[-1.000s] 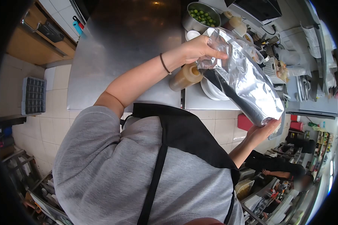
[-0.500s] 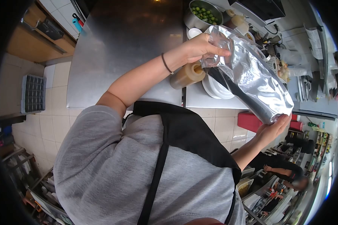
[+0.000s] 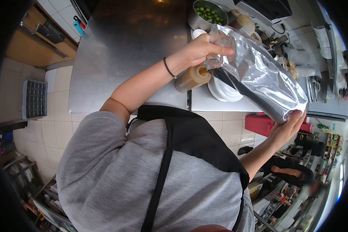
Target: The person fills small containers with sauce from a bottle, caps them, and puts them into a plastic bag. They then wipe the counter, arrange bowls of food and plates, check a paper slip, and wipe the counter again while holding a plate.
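Observation:
A shiny silver foil pouch (image 3: 265,69) slants between my two hands, its clear plastic end at the bottle and its wide end raised to the right. My left hand (image 3: 205,49) is closed round the clear end, thumb on top. Cupped under the wide bottom corner, my right hand (image 3: 288,125) grips the pouch with its fingers. Below my left hand a plastic squeeze bottle (image 3: 192,79) stands tilted in view, holding brownish liquid. Amber liquid shows at its open mouth, right beside the pouch's end; the exact contact is hidden.
A metal pot (image 3: 192,21) of green limes stands at the back of the steel table (image 3: 123,58). Stacked white plates (image 3: 224,91) sit right of the bottle. A red box (image 3: 257,124) is on the floor. A person (image 3: 292,170) in black works at the right.
My right hand and the pouch's wide end have shifted slightly right and up. My left hand has moved a little left, still gripping the clear end. The person at right has shifted.

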The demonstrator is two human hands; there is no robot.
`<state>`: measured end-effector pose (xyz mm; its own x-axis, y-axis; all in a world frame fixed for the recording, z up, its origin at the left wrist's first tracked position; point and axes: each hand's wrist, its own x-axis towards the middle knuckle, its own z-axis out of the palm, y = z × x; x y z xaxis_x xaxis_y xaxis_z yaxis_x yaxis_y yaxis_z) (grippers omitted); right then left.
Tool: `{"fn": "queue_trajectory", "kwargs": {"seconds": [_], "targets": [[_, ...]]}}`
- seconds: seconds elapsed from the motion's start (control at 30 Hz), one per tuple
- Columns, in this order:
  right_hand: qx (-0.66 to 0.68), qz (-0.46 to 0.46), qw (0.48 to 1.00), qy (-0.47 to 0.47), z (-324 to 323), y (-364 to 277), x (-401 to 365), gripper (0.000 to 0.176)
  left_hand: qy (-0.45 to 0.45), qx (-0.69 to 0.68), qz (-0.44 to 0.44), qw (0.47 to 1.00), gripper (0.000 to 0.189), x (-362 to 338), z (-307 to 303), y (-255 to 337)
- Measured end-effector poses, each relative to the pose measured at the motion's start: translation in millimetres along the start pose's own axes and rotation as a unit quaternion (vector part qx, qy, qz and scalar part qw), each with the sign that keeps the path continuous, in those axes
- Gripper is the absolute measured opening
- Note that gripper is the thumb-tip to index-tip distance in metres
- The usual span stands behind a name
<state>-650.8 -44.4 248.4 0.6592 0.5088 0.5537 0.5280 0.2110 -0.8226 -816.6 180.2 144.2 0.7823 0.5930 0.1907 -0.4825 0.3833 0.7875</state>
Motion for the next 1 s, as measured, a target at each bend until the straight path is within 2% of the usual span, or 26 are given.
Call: {"fn": "queue_trajectory", "kwargs": {"seconds": [0.17,0.23,0.73,1.0], "targets": [[0.003,-0.001,1.000,-0.004,7.9,-7.4,4.5,0.045,0.001,0.002,0.006,1.000,0.019,-2.7,0.6,1.6],[0.001,-0.006,1.000,-0.010,5.9,-5.7,6.2,0.044,0.012,-0.050,-0.016,0.999,0.032,-4.8,2.8,3.8],[0.000,-0.005,1.000,-0.005,15.7,-13.7,14.1,0.038,-0.014,-0.072,0.025,0.997,0.025,-10.0,-3.7,0.8],[-0.010,-0.028,0.999,-0.033,19.7,-21.2,22.1,0.038,-0.026,-0.048,0.043,0.998,0.021,-14.8,0.0,8.5]]}}
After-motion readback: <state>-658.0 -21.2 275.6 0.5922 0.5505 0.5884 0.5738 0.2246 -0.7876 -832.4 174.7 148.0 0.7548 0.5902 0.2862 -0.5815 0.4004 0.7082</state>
